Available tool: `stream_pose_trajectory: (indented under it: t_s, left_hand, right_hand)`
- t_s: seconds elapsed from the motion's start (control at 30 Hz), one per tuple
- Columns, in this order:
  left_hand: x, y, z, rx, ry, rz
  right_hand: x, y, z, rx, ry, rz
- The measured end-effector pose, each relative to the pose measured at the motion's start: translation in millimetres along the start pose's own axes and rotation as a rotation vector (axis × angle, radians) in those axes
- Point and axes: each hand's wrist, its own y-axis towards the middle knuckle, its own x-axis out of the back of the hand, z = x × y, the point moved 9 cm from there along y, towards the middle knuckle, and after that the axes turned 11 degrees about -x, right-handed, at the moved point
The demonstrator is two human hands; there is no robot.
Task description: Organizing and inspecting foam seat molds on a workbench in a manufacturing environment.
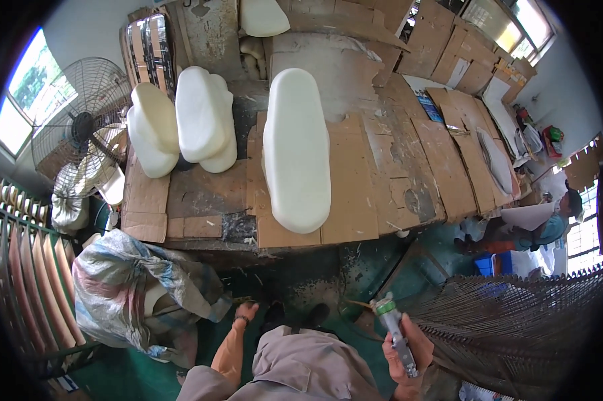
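The right hand [415, 344] wraps around a grey tool [399, 339]. Its green end sticks up past the fingers, maybe so they don't get in the way. The left hand [246, 311] is low, near a big sack [111, 267]; one cannot tell if it grips anything. A long white pad [298, 154] lies on flat cardboard [355, 200], which probably keeps it clean.

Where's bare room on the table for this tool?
The tool has most room on the cardboard right of the long white block, short of the loose sheets at far right. Smaller: front left, between the paired white blocks and the near edge. Crowded: the left end, by the fan.
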Motion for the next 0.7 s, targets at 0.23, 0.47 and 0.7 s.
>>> stream_pose_trajectory:
  t_s: [0.23,0.47,0.7]
  left_hand:
    - [-80,-114,96,0.28,0.175,0.276]
    - [-71,-119,41,0.283,-0.197,0.0]
    - [-7,-67,-90,0.056,-0.802,-0.306]
  right_hand:
    - [39,-16,-45,-0.03,0.058,0.001]
    - [56,-34,-81,-0.035,0.133,0.171]
    - [68,-49,-113,0.019,0.161,0.266]
